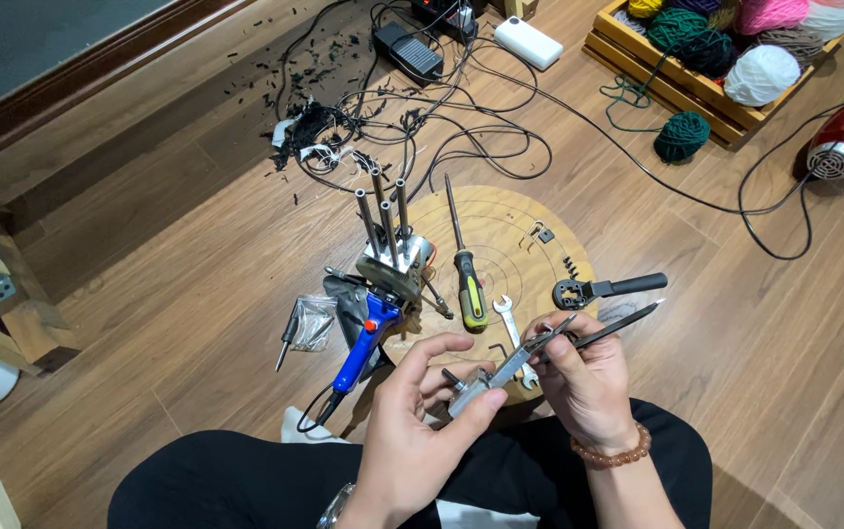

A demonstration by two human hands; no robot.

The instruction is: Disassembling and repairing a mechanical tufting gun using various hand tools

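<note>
Left hand pinching a small grey metal part, right hand gripping slim pliers whose tips meet it, above the lap beside a round wooden board, part mostly hidden by fingers, shape unclear, screwdriver nearby

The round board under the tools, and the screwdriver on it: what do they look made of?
The round board looks like pale unvarnished wood, with visible grain and ring lines. The screwdriver has a dull grey shaft, probably steel, and a black-and-yellow handle, likely plastic or rubber.
</note>
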